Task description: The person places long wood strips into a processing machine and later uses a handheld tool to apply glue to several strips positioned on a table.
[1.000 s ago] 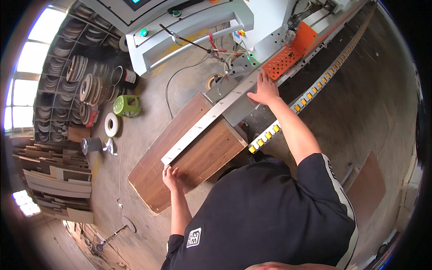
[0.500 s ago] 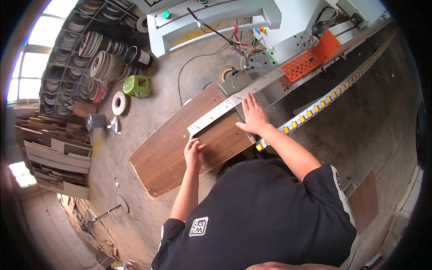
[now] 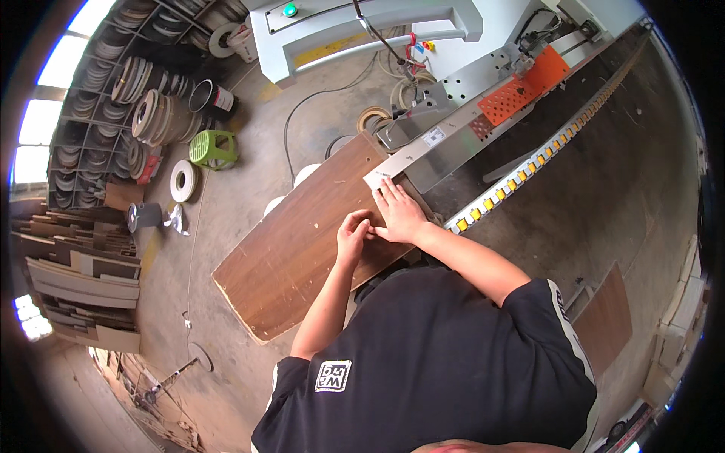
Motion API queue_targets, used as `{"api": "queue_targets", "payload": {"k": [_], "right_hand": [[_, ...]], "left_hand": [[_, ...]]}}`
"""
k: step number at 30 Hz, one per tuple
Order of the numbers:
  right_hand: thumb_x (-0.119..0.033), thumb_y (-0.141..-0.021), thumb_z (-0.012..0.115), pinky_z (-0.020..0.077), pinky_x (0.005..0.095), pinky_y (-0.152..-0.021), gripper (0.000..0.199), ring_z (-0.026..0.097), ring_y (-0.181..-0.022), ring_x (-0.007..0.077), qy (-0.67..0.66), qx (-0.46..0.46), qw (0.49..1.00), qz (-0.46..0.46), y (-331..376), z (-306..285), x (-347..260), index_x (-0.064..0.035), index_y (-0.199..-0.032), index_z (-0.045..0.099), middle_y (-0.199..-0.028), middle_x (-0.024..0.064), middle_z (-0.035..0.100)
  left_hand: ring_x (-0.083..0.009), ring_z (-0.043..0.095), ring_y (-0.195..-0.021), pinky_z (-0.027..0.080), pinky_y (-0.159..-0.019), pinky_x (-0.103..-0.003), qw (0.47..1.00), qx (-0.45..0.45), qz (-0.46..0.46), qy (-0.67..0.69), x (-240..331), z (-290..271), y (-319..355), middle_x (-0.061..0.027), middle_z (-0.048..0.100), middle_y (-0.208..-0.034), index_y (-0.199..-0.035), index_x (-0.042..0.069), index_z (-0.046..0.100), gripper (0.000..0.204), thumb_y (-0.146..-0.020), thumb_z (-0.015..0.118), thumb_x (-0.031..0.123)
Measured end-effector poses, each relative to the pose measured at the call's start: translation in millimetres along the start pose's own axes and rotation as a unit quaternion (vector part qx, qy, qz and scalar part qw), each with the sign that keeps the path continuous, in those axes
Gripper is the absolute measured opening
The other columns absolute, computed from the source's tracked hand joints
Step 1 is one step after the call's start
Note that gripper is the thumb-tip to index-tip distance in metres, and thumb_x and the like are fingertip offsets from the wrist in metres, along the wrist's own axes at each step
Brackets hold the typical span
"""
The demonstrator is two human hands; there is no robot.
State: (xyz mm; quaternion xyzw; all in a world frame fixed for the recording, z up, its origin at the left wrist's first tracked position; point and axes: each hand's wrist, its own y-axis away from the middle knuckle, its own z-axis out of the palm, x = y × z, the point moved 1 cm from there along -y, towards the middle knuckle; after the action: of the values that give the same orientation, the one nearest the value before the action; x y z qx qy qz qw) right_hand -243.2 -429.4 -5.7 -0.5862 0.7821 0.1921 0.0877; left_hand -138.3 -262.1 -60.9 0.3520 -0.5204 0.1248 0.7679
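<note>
A long, narrow pale strip of board (image 3: 411,157) lies along the machine's bed, its near end over a brown wood-grain table board (image 3: 302,249). My right hand (image 3: 402,215) rests its outstretched fingertips at that near end, with the palm over the brown board. It is open and not wrapped round anything. Just to its left, my left hand (image 3: 352,240) has its fingers curled in, close to the right thumb. I see nothing in the left hand. The strip's far part runs toward an orange perforated guard (image 3: 521,89).
A rail with yellow rollers (image 3: 521,175) runs off to the upper right. The grey-white machine (image 3: 362,38) stands ahead. On the left are a green stool (image 3: 213,149), a black bucket (image 3: 211,100), racked edging rolls (image 3: 155,117) and stacked boards (image 3: 83,279). Cables (image 3: 302,121) lie on the floor.
The pale strip has slid up and right along the machine bed. My right hand has shifted slightly left and down. My left hand has left the strip's end, moved right and curled.
</note>
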Motion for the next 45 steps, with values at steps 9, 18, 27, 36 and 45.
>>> {"api": "queue_targets", "payload": {"k": [9, 18, 27, 36, 45], "right_hand": [[-0.066, -0.086, 0.068, 0.0161, 0.0463, -0.130, 0.118, 0.012, -0.160, 0.0386, 0.025, -0.011, 0.987, 0.158, -9, -26, 34, 0.0116, -0.160, 0.018, -0.171, 0.0289, 0.011], [-0.068, -0.086, 0.066, 0.0174, 0.0409, -0.130, 0.117, 0.013, -0.160, 0.0361, 0.039, -0.039, 0.972, 0.228, -17, -60, 96, 0.0100, -0.160, 0.021, -0.171, 0.0275, 0.012], [-0.065, -0.086, 0.067, 0.0289, 0.0410, -0.126, 0.098, 0.030, -0.155, 0.0341, -0.129, 0.043, 0.957, 0.258, 8, -73, 144, 0.0035, -0.153, 0.044, -0.168, 0.0233, 0.028], [-0.046, -0.093, 0.069, 0.0551, 0.0414, -0.100, 0.044, 0.069, -0.115, 0.0289, -0.322, 0.157, 0.909, 0.212, 294, 57, -3, -0.0127, -0.121, 0.075, -0.125, 0.0095, 0.073], [-0.051, -0.100, 0.064, 0.0494, 0.0396, -0.105, 0.053, 0.064, -0.121, 0.0220, -0.641, 0.371, 0.503, 0.447, 580, 362, -163, -0.0098, -0.134, 0.069, -0.132, 0.0082, 0.071]], "left_hand": [[-0.0107, 0.065, -0.078, 0.055, -0.071, -0.027, 0.987, -0.044, 0.055, -0.141, 3, -11, -6, -0.0048, 0.069, -0.095, -0.119, -0.001, 0.066, 0.021, -0.101, 0.065, 0.009], [-0.0159, 0.069, -0.077, 0.056, -0.073, -0.031, 0.895, -0.010, 0.202, -0.398, 46, -41, -69, -0.0093, 0.072, -0.091, -0.113, 0.000, 0.071, 0.021, -0.096, 0.069, 0.011], [-0.0200, 0.065, -0.113, 0.054, -0.090, -0.032, 0.992, 0.065, 0.104, -0.038, 81, -31, -191, -0.0123, 0.064, -0.134, -0.146, 0.003, 0.051, 0.055, -0.093, 0.061, 0.000], [-0.0397, 0.044, -0.143, 0.038, -0.118, -0.046, 0.797, -0.035, 0.364, -0.481, 24, 49, -86, -0.0208, 0.045, -0.156, -0.137, 0.006, 0.060, 0.046, -0.092, 0.069, 0.010], [-0.0162, 0.068, -0.086, 0.055, -0.078, -0.030, 0.732, -0.552, 0.133, -0.376, -113, 235, 144, -0.0072, 0.071, -0.102, -0.117, 0.004, 0.069, 0.020, -0.098, 0.066, 0.006]]}}
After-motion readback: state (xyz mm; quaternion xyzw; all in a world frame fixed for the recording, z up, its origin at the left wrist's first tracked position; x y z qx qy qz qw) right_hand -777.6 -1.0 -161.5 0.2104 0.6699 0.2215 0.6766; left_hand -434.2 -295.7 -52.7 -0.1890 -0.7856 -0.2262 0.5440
